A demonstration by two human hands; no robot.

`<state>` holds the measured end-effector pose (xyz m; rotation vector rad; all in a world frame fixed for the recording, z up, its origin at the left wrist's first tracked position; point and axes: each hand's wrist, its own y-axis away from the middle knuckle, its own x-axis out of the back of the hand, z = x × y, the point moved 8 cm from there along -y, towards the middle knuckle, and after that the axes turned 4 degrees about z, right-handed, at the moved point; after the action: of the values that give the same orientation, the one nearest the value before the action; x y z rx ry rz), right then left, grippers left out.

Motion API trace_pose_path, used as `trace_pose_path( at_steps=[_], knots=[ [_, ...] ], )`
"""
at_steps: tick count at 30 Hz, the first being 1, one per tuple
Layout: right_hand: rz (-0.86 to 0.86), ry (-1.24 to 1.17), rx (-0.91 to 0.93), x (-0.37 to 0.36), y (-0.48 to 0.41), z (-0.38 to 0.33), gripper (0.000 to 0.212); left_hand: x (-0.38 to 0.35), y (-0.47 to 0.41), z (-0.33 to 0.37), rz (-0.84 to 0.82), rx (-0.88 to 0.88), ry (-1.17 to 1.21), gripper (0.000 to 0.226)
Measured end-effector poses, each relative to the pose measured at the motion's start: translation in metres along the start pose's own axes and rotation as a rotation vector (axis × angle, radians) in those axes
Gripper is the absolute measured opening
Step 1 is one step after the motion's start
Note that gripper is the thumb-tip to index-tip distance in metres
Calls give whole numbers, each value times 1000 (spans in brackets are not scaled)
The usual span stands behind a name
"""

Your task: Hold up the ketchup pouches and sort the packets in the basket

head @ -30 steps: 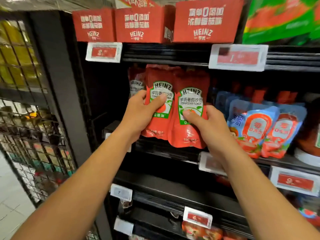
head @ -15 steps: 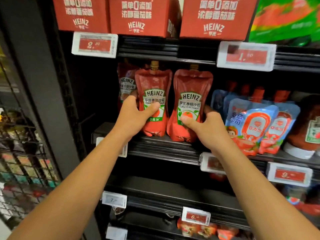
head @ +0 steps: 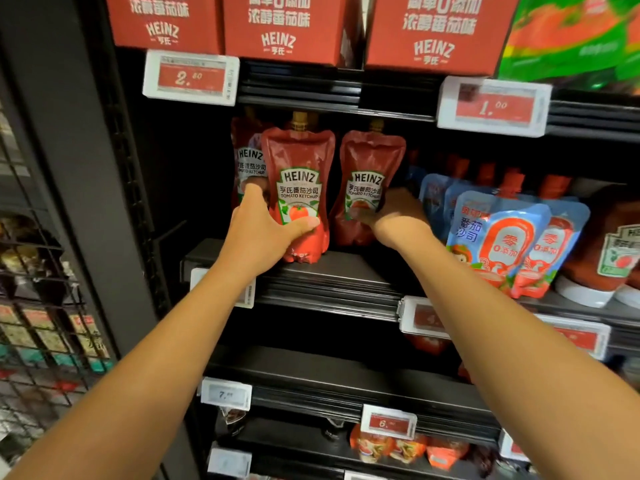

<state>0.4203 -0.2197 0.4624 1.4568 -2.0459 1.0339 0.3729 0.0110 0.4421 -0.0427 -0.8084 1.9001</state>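
Note:
Two red Heinz ketchup pouches stand upright on a black store shelf. My left hand grips the left pouch low down, thumb across its front. My right hand holds the right pouch at its lower right side; the hand is blurred. A third Heinz pouch stands behind the left one, partly hidden.
Blue ketchup pouches stand to the right, with a jar-like red bottle beyond. Red Heinz boxes sit on the shelf above. Price tags hang on shelf edges. A wire rack is at left.
Both pouches went from held tilted in front of the shelf to standing upright on it, pushed further back. The right pouch now sits deeper than the left.

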Motion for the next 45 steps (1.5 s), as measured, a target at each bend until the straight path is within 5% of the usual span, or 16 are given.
trace_pose_path(
  at_steps=[29, 34, 37, 42, 45],
  knots=[
    [120, 185, 51, -19, -53, -2, 30, -28, 17, 29, 13, -40, -145, 59],
    [24, 220, 39, -19, -37, 0, 32, -41, 17, 36, 7, -86, -274, 57],
    [55, 129, -31, 2, -21, 7, 39, -53, 15, 40, -5, -111, -345, 55],
    [-107, -473, -130, 6, 21, 20, 27, -76, 9, 45, -64, -104, -453, 47],
    [-112, -431, -41, 8, 25, 17, 21, -90, 4, 49, -125, -121, -486, 18]
  ],
)
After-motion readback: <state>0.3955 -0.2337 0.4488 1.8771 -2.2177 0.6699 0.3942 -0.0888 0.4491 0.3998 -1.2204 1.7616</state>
